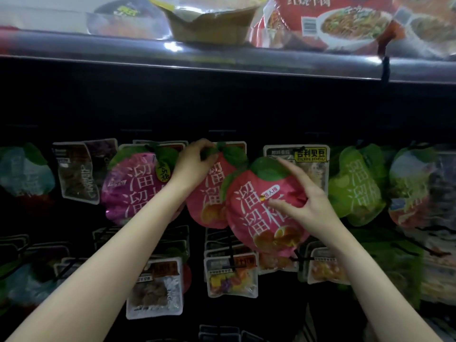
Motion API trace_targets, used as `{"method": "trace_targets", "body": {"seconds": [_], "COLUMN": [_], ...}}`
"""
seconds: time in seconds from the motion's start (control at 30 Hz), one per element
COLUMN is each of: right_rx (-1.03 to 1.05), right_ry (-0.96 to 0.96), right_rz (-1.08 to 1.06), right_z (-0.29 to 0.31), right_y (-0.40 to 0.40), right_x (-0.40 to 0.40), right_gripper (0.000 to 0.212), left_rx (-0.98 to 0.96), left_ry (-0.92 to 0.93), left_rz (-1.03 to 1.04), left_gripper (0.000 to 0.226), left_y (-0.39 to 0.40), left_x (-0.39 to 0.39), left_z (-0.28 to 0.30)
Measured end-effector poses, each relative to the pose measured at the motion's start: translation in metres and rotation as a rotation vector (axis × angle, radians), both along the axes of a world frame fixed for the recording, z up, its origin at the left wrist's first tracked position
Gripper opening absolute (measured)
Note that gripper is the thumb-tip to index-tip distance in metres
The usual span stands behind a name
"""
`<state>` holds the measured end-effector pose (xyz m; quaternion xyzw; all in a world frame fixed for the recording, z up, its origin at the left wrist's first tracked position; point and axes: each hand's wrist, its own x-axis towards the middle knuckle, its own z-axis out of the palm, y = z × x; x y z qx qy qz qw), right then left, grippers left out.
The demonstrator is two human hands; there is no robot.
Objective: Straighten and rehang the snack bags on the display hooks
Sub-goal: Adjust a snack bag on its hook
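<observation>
A row of fruit-shaped snack bags hangs on dark display hooks. My left hand (195, 161) pinches the green leaf top of a pink bag (209, 193) hanging at the centre hook. My right hand (306, 201) grips a second pink bag (256, 218), tilted and lying in front of the first one, with my fingers spread over its right side. Its green top (267, 169) sits off any hook. A magenta bag (130, 186) hangs to the left, and a green bag (355, 186) to the right.
A shelf edge (222, 62) runs overhead with noodle bowls (333, 21) and a cardboard tray (209, 23) on it. Clear pouches (230, 277) hang on a lower row of hooks. A yellow-labelled pouch (311, 156) hangs behind my right hand. More bags hang at far left and far right.
</observation>
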<state>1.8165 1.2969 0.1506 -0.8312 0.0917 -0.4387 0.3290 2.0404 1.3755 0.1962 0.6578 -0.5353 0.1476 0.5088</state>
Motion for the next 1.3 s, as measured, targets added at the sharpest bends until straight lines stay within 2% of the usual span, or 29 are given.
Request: {"method": "trace_targets", "body": {"seconds": [0.1,0.2,0.27,0.37,0.5,0.57,0.77,0.93,1.07,1.17,1.23,1.3], "right_rx": [0.001,-0.048,-0.073,-0.037,0.001,0.035,0.115,0.146,0.067,-0.073,-0.234,-0.361], "right_ry": [0.013,0.054,0.041,-0.038,-0.081,-0.111,-0.158,-0.151,-0.124,-0.091,-0.142,-0.232], "right_rz": [0.058,0.061,0.062,0.079,0.09,0.094,0.103,0.064,-0.176,-0.382,-0.487,-0.47], "right_z": [0.007,0.015,0.019,0.026,0.025,0.022,0.015,0.012,0.004,-0.009,-0.023,-0.043], "right_y": [0.004,0.005,0.005,0.004,0.005,0.006,0.003,0.0,-0.001,0.0,0.01,0.027], "right_x": [0.008,0.022,0.032,0.047,0.057,0.058,0.056,0.059,0.069,0.074,0.073,0.073], "right_gripper": [0.07,0.069,0.07,0.071,0.07,0.068,0.068,0.065,0.065,0.068,0.059,0.045], "left_rx": [-0.048,-0.053,-0.045,-0.061,-0.146,-0.186,-0.201,-0.188,-0.133,-0.126,-0.151,-0.109], "left_ry": [0.101,0.216,0.26,0.267,0.303,0.306,0.268,0.429,0.244,0.045,-0.025,-0.034], "left_rz": [-0.112,-0.249,-0.311,-0.313,-0.238,-0.242,-0.255,-0.303,-0.201,-0.034,0.058,0.106], "left_gripper": [0.015,0.023,0.02,0.012,0.013,0.003,0.008,0.008,0.022,0.03,0.029,0.026], "left_y": [0.01,0.024,0.03,0.031,0.026,0.023,0.018,0.016,0.023,0.046,0.071,0.096], "left_x": [0.001,-0.006,-0.009,-0.011,-0.016,-0.019,-0.025,-0.021,-0.012,-0.003,0.001,0.009], "left_z": [0.003,0.005,0.002,0.001,0.004,0.006,0.007,0.006,-0.01,-0.036,-0.063,-0.096]}}
